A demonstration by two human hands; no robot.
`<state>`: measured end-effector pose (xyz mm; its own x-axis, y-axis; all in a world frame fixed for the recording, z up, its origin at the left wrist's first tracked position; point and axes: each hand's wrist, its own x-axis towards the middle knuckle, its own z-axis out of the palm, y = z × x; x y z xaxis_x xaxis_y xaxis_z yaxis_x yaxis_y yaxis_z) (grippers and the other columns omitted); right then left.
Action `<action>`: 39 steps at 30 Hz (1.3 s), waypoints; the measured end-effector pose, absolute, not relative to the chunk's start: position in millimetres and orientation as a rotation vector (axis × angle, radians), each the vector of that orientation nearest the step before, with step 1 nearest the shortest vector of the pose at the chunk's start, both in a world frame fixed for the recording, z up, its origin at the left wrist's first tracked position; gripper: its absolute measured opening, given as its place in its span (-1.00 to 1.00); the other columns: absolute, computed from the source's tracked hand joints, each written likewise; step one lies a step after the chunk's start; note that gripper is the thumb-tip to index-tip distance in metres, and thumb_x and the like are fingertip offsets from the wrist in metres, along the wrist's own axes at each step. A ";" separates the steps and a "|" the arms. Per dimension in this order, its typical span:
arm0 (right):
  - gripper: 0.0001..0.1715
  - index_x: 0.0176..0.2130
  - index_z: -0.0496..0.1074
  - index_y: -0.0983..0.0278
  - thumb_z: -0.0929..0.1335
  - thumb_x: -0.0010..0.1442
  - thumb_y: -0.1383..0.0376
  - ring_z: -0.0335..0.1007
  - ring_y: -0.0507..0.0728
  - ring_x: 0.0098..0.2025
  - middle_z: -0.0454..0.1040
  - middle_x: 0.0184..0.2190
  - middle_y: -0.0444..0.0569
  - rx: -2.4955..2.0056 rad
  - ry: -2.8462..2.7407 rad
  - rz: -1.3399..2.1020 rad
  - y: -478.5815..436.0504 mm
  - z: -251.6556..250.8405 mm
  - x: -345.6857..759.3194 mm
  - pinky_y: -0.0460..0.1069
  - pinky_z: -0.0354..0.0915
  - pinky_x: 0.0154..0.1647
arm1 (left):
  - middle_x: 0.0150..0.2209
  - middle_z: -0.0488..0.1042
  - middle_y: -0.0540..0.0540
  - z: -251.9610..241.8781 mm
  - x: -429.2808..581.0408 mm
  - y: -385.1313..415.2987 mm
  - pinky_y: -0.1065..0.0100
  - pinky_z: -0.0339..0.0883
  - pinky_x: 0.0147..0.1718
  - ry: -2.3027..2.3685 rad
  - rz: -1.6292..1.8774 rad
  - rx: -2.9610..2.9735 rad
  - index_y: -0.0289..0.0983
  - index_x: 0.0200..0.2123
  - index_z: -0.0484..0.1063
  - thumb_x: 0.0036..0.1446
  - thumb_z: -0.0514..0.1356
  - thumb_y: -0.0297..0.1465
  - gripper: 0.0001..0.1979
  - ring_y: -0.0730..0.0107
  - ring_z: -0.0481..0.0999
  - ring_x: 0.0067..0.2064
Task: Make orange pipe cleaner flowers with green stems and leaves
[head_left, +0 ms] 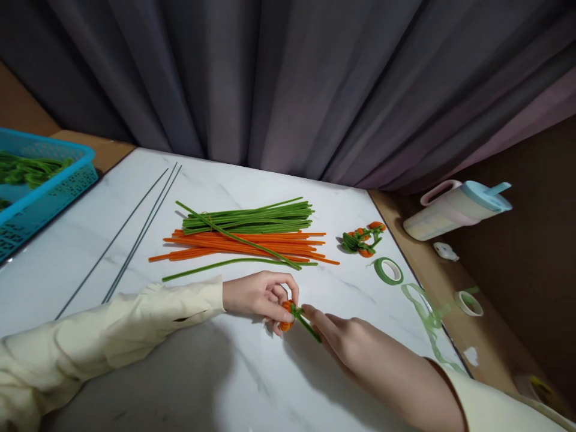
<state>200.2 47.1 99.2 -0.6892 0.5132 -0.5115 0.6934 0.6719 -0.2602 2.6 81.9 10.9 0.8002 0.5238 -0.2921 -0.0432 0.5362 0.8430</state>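
Note:
My left hand pinches a small orange pipe-cleaner pumpkin between thumb and fingers, above the front of the marble-patterned table. From the pumpkin a green pipe-cleaner stem points down to the right. My right hand is closed at that stem, its index fingertip against the green top; its other fingers are partly hidden. Just beyond the hands lie a bundle of orange pipe cleaners and a bundle of green pipe cleaners. One loose green pipe cleaner crosses both bundles, and another lies in front.
Finished-looking orange and green pieces lie right of the bundles, near a roll of green tape. Clear green tape trails over the right edge. A tumbler stands beyond. Thin wires and a blue basket are left.

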 end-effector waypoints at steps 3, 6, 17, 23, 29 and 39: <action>-0.36 0.00 0.24 0.39 0.19 -0.09 0.69 0.13 -0.04 -0.66 0.42 -0.47 -0.04 0.917 2.434 -0.523 44.9 102.6 197.9 -0.10 -0.19 -0.69 | -0.54 0.43 0.06 10.3 2.8 80.8 0.42 0.41 -0.51 0.561 0.377 0.948 -0.31 -0.35 0.30 -0.15 0.37 -0.29 -0.63 0.46 0.51 -0.54; -0.58 -0.12 0.29 0.38 0.18 0.02 0.63 0.11 -0.05 -0.67 0.37 -0.54 -0.08 1.057 2.352 -0.722 45.8 105.6 195.3 -0.12 -0.16 -0.70 | -0.55 0.43 0.06 9.9 3.3 79.9 0.39 0.43 -0.48 0.550 0.394 0.950 -0.31 -0.35 0.30 -0.15 0.37 -0.30 -0.64 0.47 0.50 -0.55; -0.74 -0.20 0.23 0.31 0.15 0.28 0.16 -0.11 -0.17 -0.88 0.29 -0.63 -0.26 1.401 1.547 -2.209 53.9 93.5 205.0 -0.20 -0.18 -0.87 | -0.52 0.43 0.03 17.8 2.3 81.3 0.49 0.30 -0.56 0.571 0.438 0.995 -0.32 -0.36 0.29 -0.13 0.35 -0.28 -0.65 0.56 0.42 -0.56; -0.69 -0.19 0.28 0.32 0.24 0.22 0.13 -0.10 -0.18 -0.87 0.29 -0.67 -0.27 1.418 1.372 -2.420 55.2 83.8 209.5 -0.21 -0.24 -0.88 | -0.52 0.43 0.02 19.0 0.8 81.8 0.49 0.22 -0.56 0.588 0.423 1.059 -0.31 -0.36 0.28 -0.12 0.34 -0.27 -0.65 0.58 0.36 -0.56; -0.72 -0.18 0.30 0.33 0.30 0.16 0.19 -0.15 -0.18 -0.89 0.30 -0.69 -0.28 1.420 1.170 -2.609 56.1 82.1 211.7 -0.22 -0.27 -0.92 | -0.51 0.42 -0.01 23.1 -0.5 83.5 0.48 0.20 -0.56 0.567 0.423 1.047 -0.32 -0.35 0.29 -0.10 0.33 -0.29 -0.67 0.57 0.33 -0.56; -0.43 0.07 0.14 0.31 0.28 0.18 0.07 0.02 -0.14 -0.85 0.40 -0.60 -0.19 1.484 1.338 -2.601 44.3 85.9 210.4 -0.22 -0.16 -0.88 | -0.47 0.42 -0.03 10.8 -2.8 86.2 0.53 0.15 -0.61 0.491 0.515 0.929 -0.35 -0.29 0.32 -0.05 0.30 -0.41 -0.73 0.62 0.31 -0.59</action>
<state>210.4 44.3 85.9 -0.5830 0.4767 -0.6580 0.2580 -0.6593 -0.7062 -2.8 86.2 10.8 0.7741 0.6089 -0.1733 -0.2020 0.4969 0.8439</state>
